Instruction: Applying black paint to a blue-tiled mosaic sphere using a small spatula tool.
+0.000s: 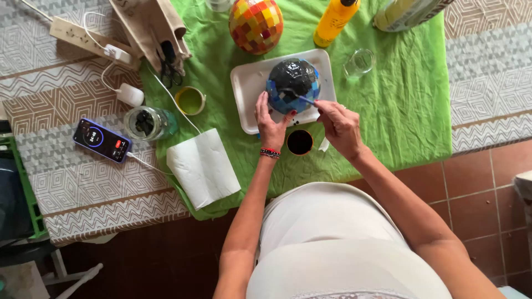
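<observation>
I steady the ball [293, 86] on the tray [244, 83] with my left hand [271, 124] cupped against it, right hand [339, 124] pinching the brush [302, 98], and short light strokes should keep paint even.

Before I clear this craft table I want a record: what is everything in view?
Mosaic ball: 1, blue under black paste, on white tray.
Second mosaic ball: 1, red-yellow, far edge.
Spoon-like tool: 1, on ball.
Dark cup: 1, between hands.
Jar: 1, glass, left.
Paper towel: 1, white.
Phone: 1, left.
Yellow bottle: 1.
Green cloth: 1.
Left hand: steadies ball.
Right hand: holds tool.
</observation>
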